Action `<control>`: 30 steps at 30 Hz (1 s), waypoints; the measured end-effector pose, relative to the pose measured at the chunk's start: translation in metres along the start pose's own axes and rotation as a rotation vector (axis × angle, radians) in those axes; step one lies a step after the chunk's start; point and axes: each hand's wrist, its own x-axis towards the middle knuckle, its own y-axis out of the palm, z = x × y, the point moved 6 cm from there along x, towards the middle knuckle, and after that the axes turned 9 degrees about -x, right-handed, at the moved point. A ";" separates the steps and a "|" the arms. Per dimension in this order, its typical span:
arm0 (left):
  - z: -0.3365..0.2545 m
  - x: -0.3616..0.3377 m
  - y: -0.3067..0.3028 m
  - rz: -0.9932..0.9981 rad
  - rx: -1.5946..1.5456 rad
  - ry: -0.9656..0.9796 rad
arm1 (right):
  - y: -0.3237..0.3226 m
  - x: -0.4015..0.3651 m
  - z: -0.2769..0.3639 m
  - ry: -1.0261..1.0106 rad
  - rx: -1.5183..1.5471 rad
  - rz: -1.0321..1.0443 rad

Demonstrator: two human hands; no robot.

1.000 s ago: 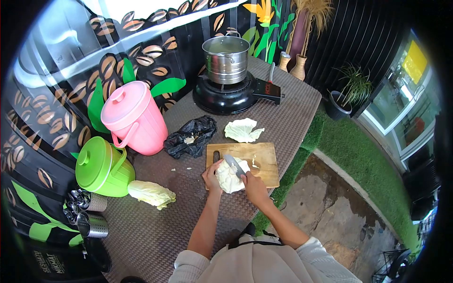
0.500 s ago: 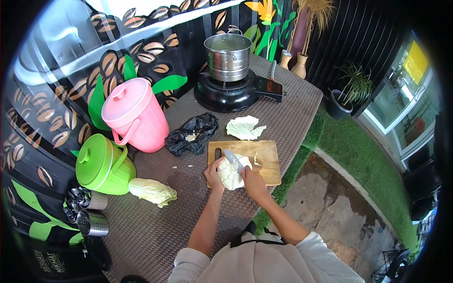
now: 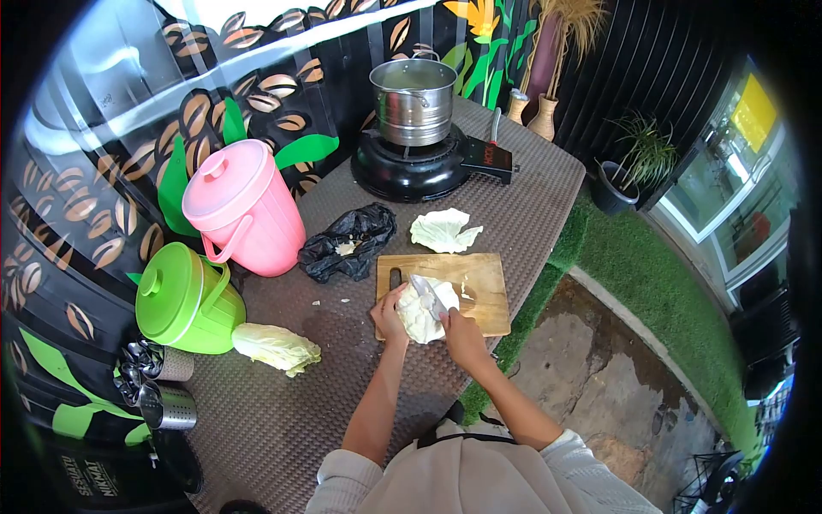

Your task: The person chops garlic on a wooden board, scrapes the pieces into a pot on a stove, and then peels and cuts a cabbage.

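Observation:
A pale cabbage [image 3: 419,322] rests on the wooden cutting board [image 3: 490,295], its cut stem side facing up. My left hand [image 3: 390,317] is closed around the cabbage's left side, steadying it. In my right hand [image 3: 464,337] is a knife [image 3: 432,296], gripped by a handle that the fingers hide. The blade lies across the top of the cabbage near the stem, pointing up and left. Small white scraps lie on the board to the right. Just beyond the board is a loose cabbage leaf [image 3: 445,231].
A crumpled black plastic bag [image 3: 349,242] with scraps sits left of the board. A napa cabbage [image 3: 276,348] lies by the green lidded bucket [image 3: 190,300] and pink one [image 3: 244,210]. A steel pot [image 3: 414,107] stands on the black stove [image 3: 409,176] at the back.
The knife blade has shifted slightly right and down over the cabbage, with my right hand moving a little right. My left hand keeps its hold.

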 end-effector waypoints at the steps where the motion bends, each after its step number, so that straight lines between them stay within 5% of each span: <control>1: 0.000 0.000 0.000 -0.003 0.005 0.012 | -0.002 0.001 0.003 -0.017 0.000 -0.006; 30: 0.009 0.004 -0.016 -0.041 0.270 0.296 | 0.010 0.007 0.028 0.045 -0.131 -0.119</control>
